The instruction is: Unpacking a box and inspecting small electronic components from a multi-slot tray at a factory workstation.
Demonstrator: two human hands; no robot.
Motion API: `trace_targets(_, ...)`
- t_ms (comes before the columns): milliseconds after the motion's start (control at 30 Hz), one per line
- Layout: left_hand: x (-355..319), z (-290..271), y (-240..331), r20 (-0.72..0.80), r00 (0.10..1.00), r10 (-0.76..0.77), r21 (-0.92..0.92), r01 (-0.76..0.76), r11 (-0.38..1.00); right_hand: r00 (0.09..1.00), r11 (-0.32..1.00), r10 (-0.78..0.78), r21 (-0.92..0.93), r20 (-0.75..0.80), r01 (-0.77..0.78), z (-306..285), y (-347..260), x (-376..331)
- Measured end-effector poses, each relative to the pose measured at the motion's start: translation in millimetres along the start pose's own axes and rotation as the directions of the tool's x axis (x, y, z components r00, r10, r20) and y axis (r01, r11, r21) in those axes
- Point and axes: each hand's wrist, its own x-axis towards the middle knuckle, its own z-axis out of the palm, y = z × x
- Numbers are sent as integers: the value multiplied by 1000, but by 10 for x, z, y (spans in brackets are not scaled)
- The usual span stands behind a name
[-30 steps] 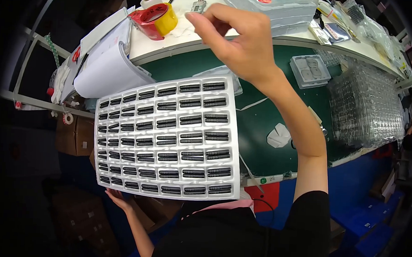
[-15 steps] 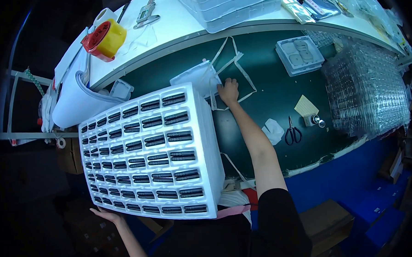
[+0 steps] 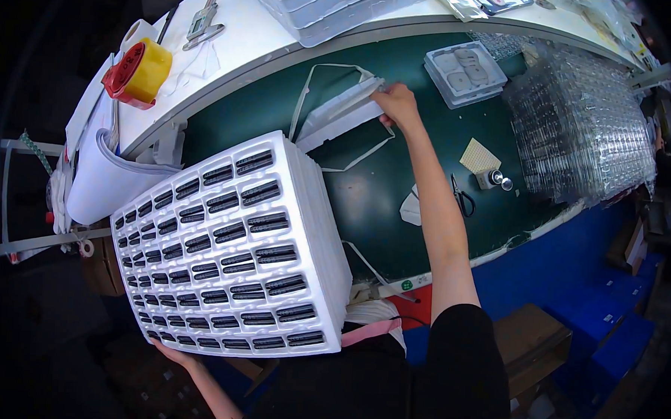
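Observation:
A stack of white plastic trays (image 3: 333, 232) leans at the left, its top tray holding rows of paired black strips in pockets. At its near left corner my left hand (image 3: 170, 352) supports the edge, fingers partly hidden beneath it. My right hand (image 3: 397, 107) reaches past the stack over the green work surface. Its fingers are closed on the far right end of a flat white tray-like piece (image 3: 339, 118), which is tilted up on edge. A pale strap (image 3: 304, 96) loops round behind and in front of that piece.
Right of my arm lie black scissors (image 3: 463, 196), a yellow pad (image 3: 474, 156) and a small bottle (image 3: 489, 179). Clear plastic trays (image 3: 586, 130) are piled at the right; a lidded clear box (image 3: 465, 74) stands nearby. A white shelf (image 3: 238, 37) holds tape (image 3: 148, 70) and calipers (image 3: 203, 22).
My right hand has moved farther away and to the right, lifting the white piece from lying nearly flat to tilted. My left fingers have moved in under the stack's corner.

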Motion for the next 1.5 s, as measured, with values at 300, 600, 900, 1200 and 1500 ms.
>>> trace_targets(300,13,87,-52,0,1000,-15,-88,15,996,909,996,-21,66,-417,53,-2226,1296,-245)
trace_targets(600,168,-96,-80,0,999,-45,-39,45,998,666,947,209,318,-716,45,-3257,3009,-38)
trace_targets(900,10,22,-13,11,999,-32,-5,32,999,315,740,-663,-658,-679,138,-2172,2492,-529)
trace_targets(1200,-35,125,24,-27,996,-83,-49,82,995,836,661,-549,-606,11,442,-312,2592,-1740)
trace_targets(1500,-78,50,34,-46,998,-37,-22,36,999,508,511,-686,-842,-521,-173,-1312,2478,-1772)
